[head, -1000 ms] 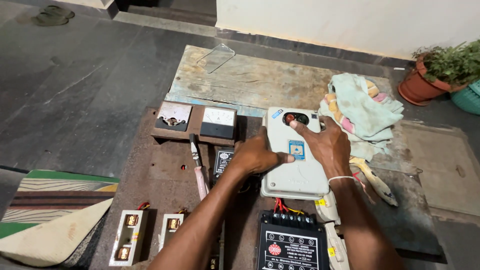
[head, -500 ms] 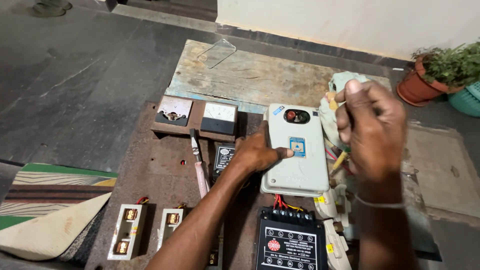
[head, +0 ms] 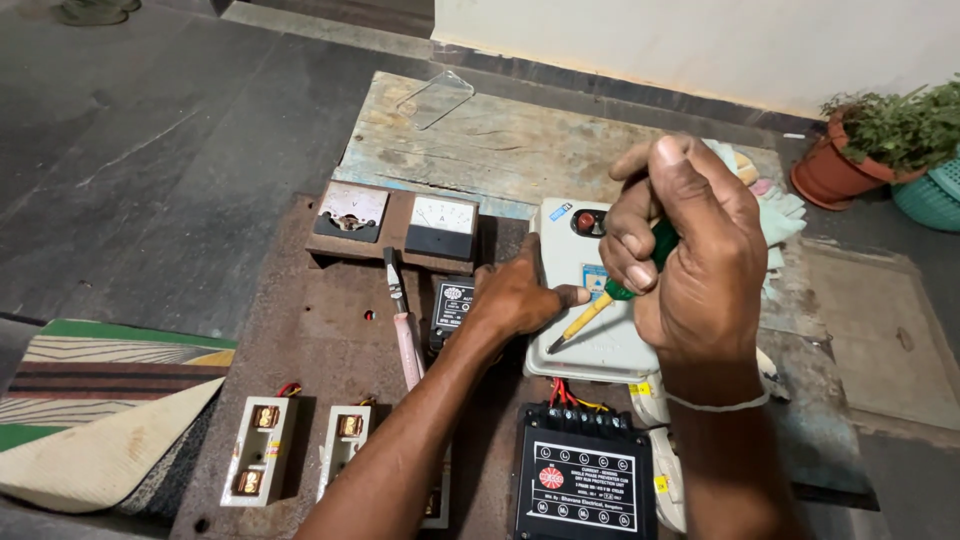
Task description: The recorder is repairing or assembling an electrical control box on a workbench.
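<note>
On the rusty brown metal board [head: 330, 320] that lies on the floor, a pale grey switch box [head: 590, 320] sits near the right edge, with a red button [head: 587, 221] at its far end. The left hand [head: 520, 295] lies flat against the near left side of this box, fingers stretched out and thumb tip touching its cover, gripping nothing. The right hand [head: 685, 250] hovers above the box, closed around a screwdriver [head: 610, 295] with a green handle; the yellow shaft slants down to the left and its tip meets the cover close to the box's near left corner.

Just in front of the box, at the near edge of the board, stands a black unit [head: 585, 480] with a white-lettered face, red and yellow wires running from its far side under the box. Along the far edge of the board two square meters [head: 395, 215] stand side by side on a dark mount. A second tool with a pink handle [head: 405, 335] lies between the meters and the near edge, just left of the left forearm. Two white fuse holders [head: 300, 450] sit at the near left corner. Beyond the board lies a worn wooden plank [head: 520, 150] with a clear plastic cover [head: 435, 98] on it, and crumpled cloth [head: 775, 200] shows behind the right hand. A striped mat [head: 90, 400] lies to the left, potted plants [head: 880, 140] to the far right.
</note>
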